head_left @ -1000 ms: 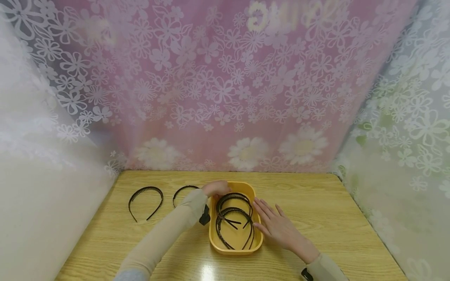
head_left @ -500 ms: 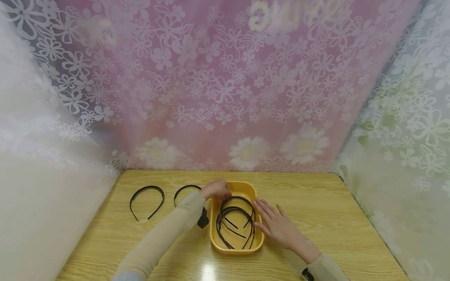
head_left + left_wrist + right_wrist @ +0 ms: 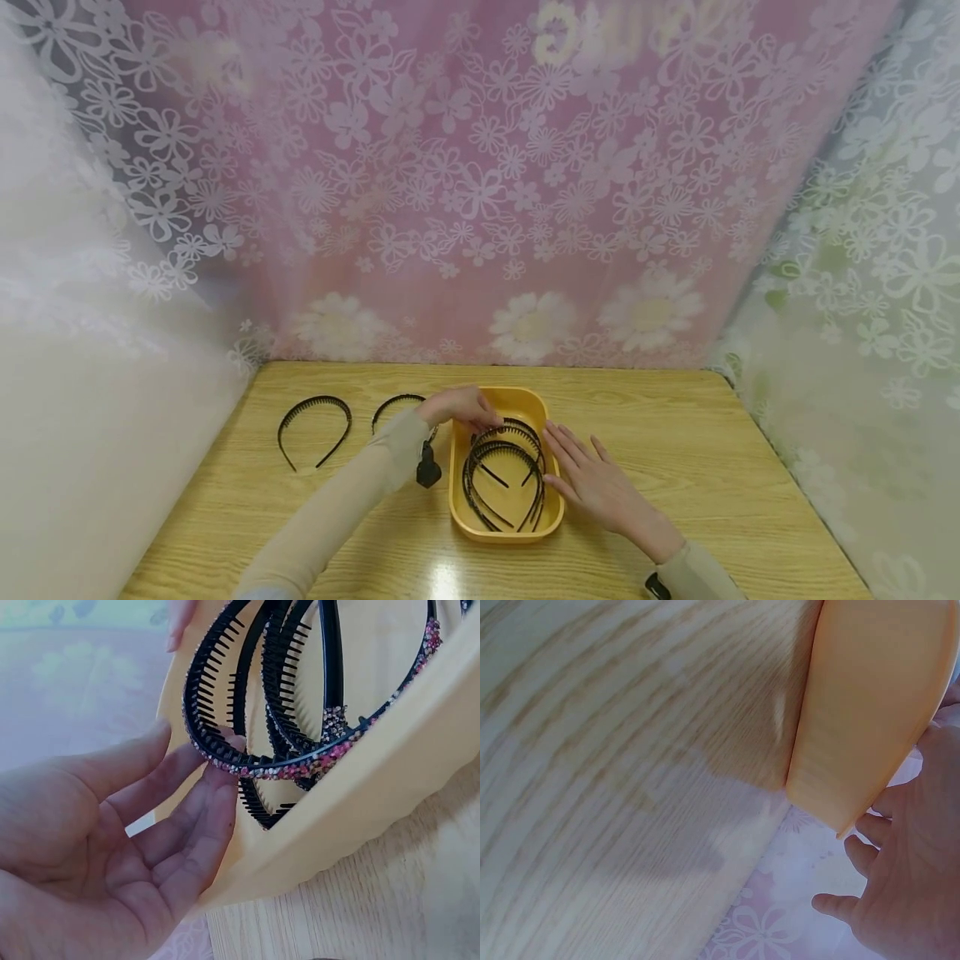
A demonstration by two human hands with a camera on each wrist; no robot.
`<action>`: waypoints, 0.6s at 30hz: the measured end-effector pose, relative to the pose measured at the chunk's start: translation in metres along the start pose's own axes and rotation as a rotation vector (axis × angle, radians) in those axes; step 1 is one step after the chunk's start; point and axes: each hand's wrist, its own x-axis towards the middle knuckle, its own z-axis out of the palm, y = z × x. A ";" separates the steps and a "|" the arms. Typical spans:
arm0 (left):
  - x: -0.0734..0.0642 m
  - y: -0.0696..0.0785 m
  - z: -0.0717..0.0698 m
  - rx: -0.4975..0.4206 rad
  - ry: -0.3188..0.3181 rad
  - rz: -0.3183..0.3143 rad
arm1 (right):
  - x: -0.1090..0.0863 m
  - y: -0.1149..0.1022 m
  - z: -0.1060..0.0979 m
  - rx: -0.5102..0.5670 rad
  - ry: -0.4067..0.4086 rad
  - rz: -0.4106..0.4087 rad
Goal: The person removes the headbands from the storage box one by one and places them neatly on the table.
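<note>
My left hand (image 3: 465, 406) reaches over the left rim of the yellow basket (image 3: 454, 500). In the left wrist view, the fingers of my left hand (image 3: 127, 825) touch the curved top of a black toothed headband (image 3: 315, 761) studded with pink and white beads. Its thumb stands apart from the band. Several black headbands (image 3: 504, 446) overlap inside the basket. With fingers extended, my right hand (image 3: 596, 492) rests against the basket's right side. The right wrist view shows its fingertips at the outer wall of the basket (image 3: 870, 697).
Two more black headbands lie on the wooden table (image 3: 675, 467) left of the basket: a whole headband (image 3: 315, 404) farther left and another headband (image 3: 401, 397) partly covered by my left arm. A flowered pink curtain (image 3: 480, 208) hangs behind the table.
The upper headbands in the basket have shifted down toward the lower ones. My left hand has moved slightly right, over the bands' tops. My right hand stays at the basket's side.
</note>
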 end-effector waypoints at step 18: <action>-0.012 -0.009 0.002 -0.070 -0.051 0.098 | -0.001 0.007 0.012 -0.006 0.053 -0.012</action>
